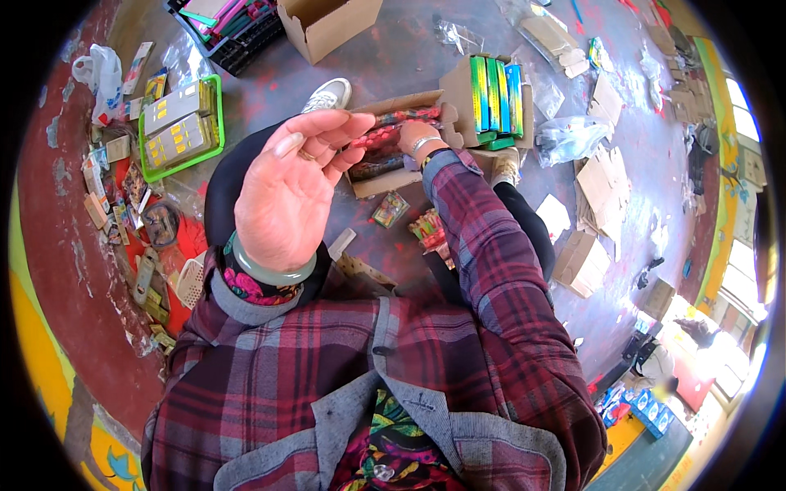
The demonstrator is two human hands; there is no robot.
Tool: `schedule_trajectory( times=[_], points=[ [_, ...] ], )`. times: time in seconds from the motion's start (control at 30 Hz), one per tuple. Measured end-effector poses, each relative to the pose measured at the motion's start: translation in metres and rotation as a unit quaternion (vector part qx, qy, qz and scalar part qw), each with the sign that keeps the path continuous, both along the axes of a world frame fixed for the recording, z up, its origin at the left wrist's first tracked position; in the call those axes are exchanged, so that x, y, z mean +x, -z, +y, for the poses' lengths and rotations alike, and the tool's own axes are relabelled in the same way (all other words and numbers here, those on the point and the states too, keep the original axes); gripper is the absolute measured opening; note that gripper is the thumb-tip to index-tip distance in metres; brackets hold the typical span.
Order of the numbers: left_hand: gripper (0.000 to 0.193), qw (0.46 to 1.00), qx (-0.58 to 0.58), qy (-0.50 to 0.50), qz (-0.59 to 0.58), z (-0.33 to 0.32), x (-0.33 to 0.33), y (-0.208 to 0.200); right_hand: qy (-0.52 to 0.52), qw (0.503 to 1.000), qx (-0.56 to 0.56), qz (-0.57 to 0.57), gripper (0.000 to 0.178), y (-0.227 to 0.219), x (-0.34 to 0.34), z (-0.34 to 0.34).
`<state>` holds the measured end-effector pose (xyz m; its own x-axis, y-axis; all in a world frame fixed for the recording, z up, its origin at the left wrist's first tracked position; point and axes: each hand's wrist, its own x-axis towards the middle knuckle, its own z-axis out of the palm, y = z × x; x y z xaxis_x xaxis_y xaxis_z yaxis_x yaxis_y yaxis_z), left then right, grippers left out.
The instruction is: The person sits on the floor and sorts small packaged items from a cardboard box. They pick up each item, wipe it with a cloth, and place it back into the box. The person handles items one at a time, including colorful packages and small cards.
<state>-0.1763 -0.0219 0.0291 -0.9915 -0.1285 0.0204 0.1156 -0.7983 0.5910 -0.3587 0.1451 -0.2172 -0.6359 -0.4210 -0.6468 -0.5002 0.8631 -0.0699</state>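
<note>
My left hand (286,192) is raised with the palm up, its fingers loosely bent and apart, with nothing visible in it. A pale green bangle circles that wrist. Just beyond its fingertips, an open cardboard box (386,185) holds several long red-patterned packs (407,116). My right hand (419,136) reaches down into the right side of this box, against the packs. Its fingertips are hidden, so I cannot tell whether they grip one. Below the box lie a small colourful packet (390,209) and a bundle of thin coloured sticks (429,229).
A box of upright green, yellow and blue packs (496,94) adjoins on the right. To the left stands a green tray (185,166) with yellow-grey packages. A black crate (233,51) is at the far left. Flattened cardboard (604,188) and plastic bags (571,141) litter the right floor.
</note>
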Motion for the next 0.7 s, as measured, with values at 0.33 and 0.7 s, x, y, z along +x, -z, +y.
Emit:
schedule_trajectory(
  times=[0.33, 0.7],
  points=[
    [0.045, 1.000, -0.004, -0.006, -0.029, 0.011, -0.001, -0.003, -0.027, 0.999, 0.012, 0.013, 0.026, -0.002, -0.015, 0.017],
    [0.051, 1.000, -0.024, 0.009, -0.012, 0.012, 0.000, 0.001, -0.065, 0.991, -0.032, 0.111, 0.026, -0.014, -0.002, 0.019]
  ],
)
